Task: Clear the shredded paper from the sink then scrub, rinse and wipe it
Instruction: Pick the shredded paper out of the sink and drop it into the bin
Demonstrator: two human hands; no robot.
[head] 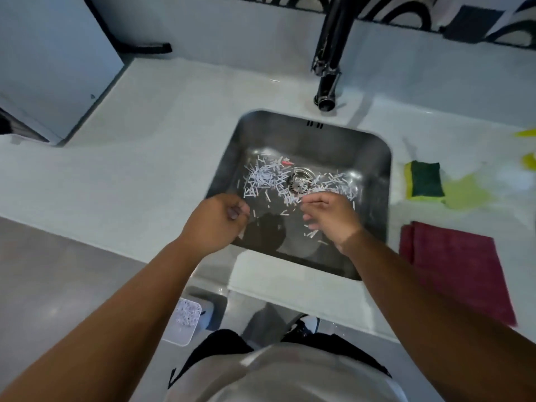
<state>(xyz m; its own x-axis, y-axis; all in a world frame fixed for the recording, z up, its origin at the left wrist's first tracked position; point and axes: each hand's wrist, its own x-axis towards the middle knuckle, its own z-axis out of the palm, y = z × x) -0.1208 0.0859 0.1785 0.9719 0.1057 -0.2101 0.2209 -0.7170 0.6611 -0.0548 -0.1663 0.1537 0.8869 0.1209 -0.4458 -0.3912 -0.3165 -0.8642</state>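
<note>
White shredded paper (pixel 262 178) lies scattered over the floor of the steel sink (pixel 377 175), thickest left and right of the drain strainer (pixel 300 182). A small red scrap (pixel 287 162) lies among it. My left hand (pixel 217 223) hovers over the sink's near left corner, its fingers curled into a fist round shreds, and a white strip pokes out beneath it. My right hand (pixel 330 216) is just in front of the drain, with its fingertips pinching shreds.
A black faucet (pixel 330 53) rises behind the sink. On the white counter to the right lie a green-and-yellow sponge (pixel 426 179), a pale green cloth (pixel 467 195) and a dark red cloth (pixel 455 265). A white bin (pixel 185 320) holding shreds stands on the floor.
</note>
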